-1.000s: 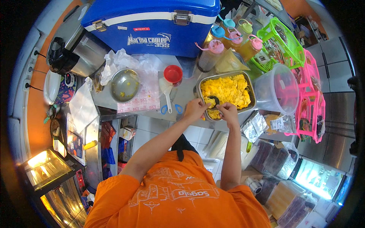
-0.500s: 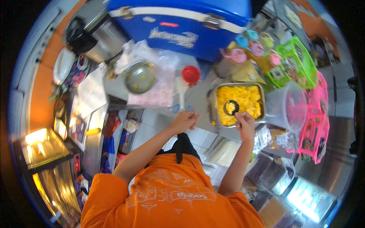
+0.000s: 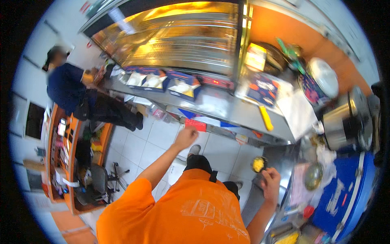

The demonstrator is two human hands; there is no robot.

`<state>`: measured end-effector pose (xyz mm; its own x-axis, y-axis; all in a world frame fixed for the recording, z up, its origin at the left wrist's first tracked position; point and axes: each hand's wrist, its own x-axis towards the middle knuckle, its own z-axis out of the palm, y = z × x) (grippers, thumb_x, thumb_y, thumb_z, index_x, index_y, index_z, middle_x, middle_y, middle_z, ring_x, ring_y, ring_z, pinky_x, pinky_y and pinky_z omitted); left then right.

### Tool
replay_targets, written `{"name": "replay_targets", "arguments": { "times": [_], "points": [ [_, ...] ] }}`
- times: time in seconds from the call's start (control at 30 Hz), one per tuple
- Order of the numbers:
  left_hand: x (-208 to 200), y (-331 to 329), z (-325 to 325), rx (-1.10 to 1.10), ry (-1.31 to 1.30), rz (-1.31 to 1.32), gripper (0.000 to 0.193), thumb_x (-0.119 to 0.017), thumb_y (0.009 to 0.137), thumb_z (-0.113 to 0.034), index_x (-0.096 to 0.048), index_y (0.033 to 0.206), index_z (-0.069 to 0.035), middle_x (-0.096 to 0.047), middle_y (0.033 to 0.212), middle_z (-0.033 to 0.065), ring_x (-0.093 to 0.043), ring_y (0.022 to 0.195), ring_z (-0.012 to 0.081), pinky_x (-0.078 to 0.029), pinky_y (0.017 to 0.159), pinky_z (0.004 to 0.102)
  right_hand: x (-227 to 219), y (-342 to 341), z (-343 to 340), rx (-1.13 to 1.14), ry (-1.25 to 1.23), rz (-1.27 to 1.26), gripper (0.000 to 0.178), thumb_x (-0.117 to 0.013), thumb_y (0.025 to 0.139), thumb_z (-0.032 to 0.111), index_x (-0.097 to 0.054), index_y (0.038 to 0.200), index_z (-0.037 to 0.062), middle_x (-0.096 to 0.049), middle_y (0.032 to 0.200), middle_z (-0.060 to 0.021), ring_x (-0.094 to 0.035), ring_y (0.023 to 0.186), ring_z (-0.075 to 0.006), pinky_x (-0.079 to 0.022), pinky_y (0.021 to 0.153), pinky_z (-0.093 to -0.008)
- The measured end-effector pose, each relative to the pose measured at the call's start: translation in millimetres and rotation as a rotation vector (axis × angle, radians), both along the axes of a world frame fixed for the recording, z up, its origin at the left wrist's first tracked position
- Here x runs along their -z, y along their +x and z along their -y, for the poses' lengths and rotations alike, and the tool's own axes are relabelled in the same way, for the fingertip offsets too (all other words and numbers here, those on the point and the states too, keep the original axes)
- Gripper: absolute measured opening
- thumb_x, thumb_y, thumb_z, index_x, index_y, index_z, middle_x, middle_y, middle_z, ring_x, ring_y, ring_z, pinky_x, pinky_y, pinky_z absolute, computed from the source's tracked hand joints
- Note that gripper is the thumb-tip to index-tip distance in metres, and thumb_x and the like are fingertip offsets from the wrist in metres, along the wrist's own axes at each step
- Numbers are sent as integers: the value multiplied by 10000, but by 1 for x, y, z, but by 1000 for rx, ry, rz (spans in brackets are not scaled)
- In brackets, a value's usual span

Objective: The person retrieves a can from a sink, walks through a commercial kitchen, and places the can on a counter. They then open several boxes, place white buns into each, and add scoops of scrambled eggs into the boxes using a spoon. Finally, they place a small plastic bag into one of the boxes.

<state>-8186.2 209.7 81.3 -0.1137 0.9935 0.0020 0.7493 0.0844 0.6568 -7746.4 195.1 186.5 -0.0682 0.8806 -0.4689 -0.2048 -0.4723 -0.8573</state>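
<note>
While right fingers (image 3: pixel 269 175) pinch a scoop (image 3: pixel 265 163), left fingers (image 3: pixel 188 132) too blurred to tell, a lit cabinet (image 3: pixel 174 44) backs the metal counter (image 3: pixel 248 112).

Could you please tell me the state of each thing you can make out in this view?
Right hand, closed on the scoop's handle
Black scoop, loaded with yellow food
Left hand, half-curled, blurred, nothing seen in it
Glass cabinet, lit
Navy boxes, open
Blue cooler, lid shut
Co-worker, standing
</note>
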Motion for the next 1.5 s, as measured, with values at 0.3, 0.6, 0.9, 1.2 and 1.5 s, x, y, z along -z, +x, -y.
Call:
{"name": "replay_targets", "arguments": {
  "times": [0.3, 0.6, 0.9, 1.2, 1.5],
  "points": [
    [16, -270, -108, -490, 362, -349, 453, -785, 803, -284, -644, 1166, -53, -556, 1306, 141, -549, 1071, 369, -423, 928, 491, 16, -436, -160, -520, -151, -219, 225, -746, 899, 149, -570, 766, 108, -479, 719, 47, -412, 554, -55, -357, 465, -213],
    [57, -276, -115, -457, 392, 162, 144, -625, 890, -50, -647, 1033, -41, -636, 1106, 109, -648, 947, 364, -531, 804, 442, 95, -650, -231, -570, 1251, 725, 172, -713, 839, 65, -588, 948, 21, -605, 1092, -150, -680, 787, -313, -537, 594, -359],
    [66, -277, -112, -449, 414, 77, 213, -629, 888, -48, -675, 1096, -43, -638, 1126, 114, -661, 973, 344, -543, 817, 420, 85, -632, -224, -575, 1049, 645, 117, -674, 916, 80, -566, 917, 33, -579, 1202, -121, -689, 755, -285, -569, 623, -386],
    [47, -177, -96, -237, 594, 143, 171, -682, 840, 13, -671, 1003, -39, -592, 1030, 142, -586, 790, 249, -467, 598, 323, 26, -380, -92, 215, 4, -171, 188, -690, 958, 148, -529, 878, 95, -604, 881, -23, -624, 662, -116, -348, 429, -222],
    [15, 267, 25, 1086, 99, 488, 84, -691, 838, 10, -647, 888, -41, -598, 789, 87, -573, 639, 180, -448, 558, 301, 18, 37, 186, 1360, 209, 226, 151, -730, 885, 61, -580, 891, 42, -587, 1138, -133, -672, 688, -161, -470, 516, -252]
  ]
}}
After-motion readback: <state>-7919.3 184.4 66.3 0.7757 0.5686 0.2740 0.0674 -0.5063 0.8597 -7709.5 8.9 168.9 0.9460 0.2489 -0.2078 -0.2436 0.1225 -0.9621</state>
